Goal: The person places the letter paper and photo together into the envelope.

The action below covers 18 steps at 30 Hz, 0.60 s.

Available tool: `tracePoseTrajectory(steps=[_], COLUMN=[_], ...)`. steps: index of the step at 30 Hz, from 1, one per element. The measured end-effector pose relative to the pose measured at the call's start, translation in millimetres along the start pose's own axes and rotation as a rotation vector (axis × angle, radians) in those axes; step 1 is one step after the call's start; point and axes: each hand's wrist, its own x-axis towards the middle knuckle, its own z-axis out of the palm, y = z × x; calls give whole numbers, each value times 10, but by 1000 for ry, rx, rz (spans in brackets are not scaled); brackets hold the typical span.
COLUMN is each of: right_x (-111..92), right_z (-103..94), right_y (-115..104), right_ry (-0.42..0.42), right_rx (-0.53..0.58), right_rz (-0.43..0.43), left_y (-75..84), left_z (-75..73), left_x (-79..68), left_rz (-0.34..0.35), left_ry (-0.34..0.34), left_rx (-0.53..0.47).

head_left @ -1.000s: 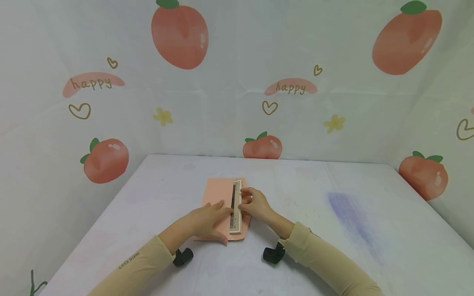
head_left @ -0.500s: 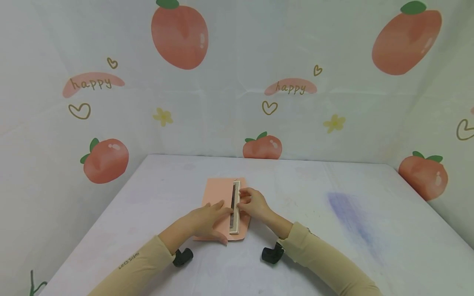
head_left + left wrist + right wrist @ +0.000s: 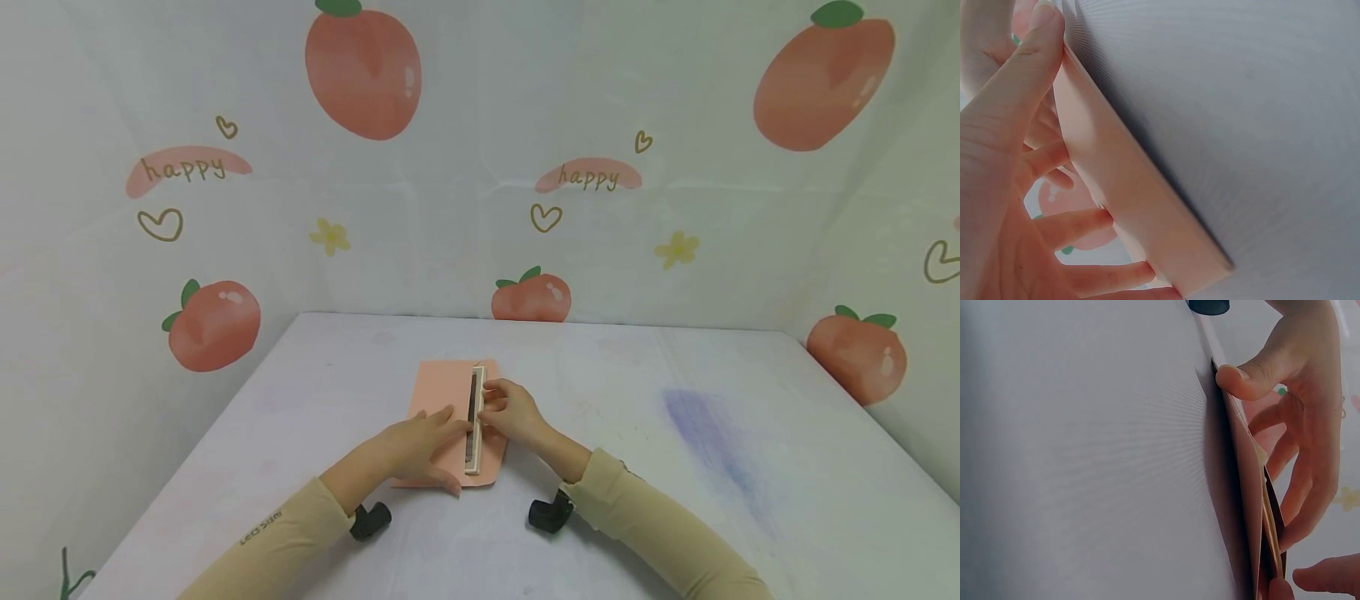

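A pink envelope (image 3: 442,383) lies on the table with its rounded flap out to the right. From its opening shows a narrow strip of a cream-bordered card (image 3: 473,463) with a dark printed band; the rest is hidden inside. My left hand (image 3: 408,450) presses on the envelope with spread fingers, its thumb past the near edge. In the left wrist view its straight fingers touch the pink cover (image 3: 1122,181). My right hand (image 3: 521,417) holds the card's right edge at thumb and forefinger. The right wrist view shows right-hand fingertips (image 3: 1329,578) beside the card edge.
A black wrist camera (image 3: 371,522) sits under the left cuff, another black camera (image 3: 551,513) under the right. The white table (image 3: 615,375) has a purple smear (image 3: 712,450) at the right. A peach-printed cloth (image 3: 450,233) hangs behind.
The card has slid left into the envelope, so its visible strip is narrower. My right hand has moved slightly left with it; the left hand has stayed in place.
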Motion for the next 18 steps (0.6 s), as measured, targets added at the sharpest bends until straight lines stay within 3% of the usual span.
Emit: tracePoseTrajectory(steps=[18], right_x=[21], right_z=[10], right_y=[0], right_ry=[-27], right_rx=[-14], right_rz=[-6], left_y=[2], left_z=[-1], left_x=[10], left_rz=[-21], left_ry=[-9], left_rx=[-11])
